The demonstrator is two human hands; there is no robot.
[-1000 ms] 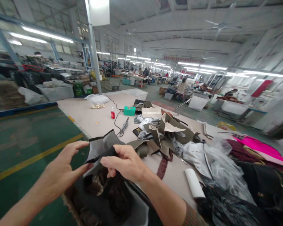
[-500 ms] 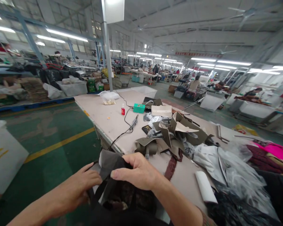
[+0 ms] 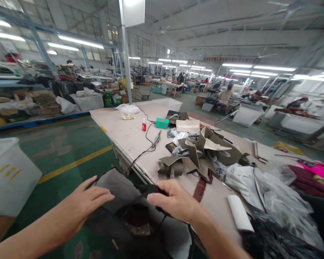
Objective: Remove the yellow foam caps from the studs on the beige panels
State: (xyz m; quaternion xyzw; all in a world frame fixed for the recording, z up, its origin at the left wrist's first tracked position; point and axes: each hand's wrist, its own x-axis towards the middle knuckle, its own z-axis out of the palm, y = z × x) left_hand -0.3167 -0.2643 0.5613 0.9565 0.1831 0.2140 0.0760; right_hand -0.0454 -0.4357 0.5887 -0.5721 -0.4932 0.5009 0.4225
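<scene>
Uncurled since a moment ago, the left hand lies flat, smoothing the dark fabric. The right hand pinches its edge taut.

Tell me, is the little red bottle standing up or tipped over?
Standing up. The red bottle stands on the table with its white cap pointing straight up.

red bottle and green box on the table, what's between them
A thin black cable runs over the table between the red bottle and the green box, in the head view.
</scene>
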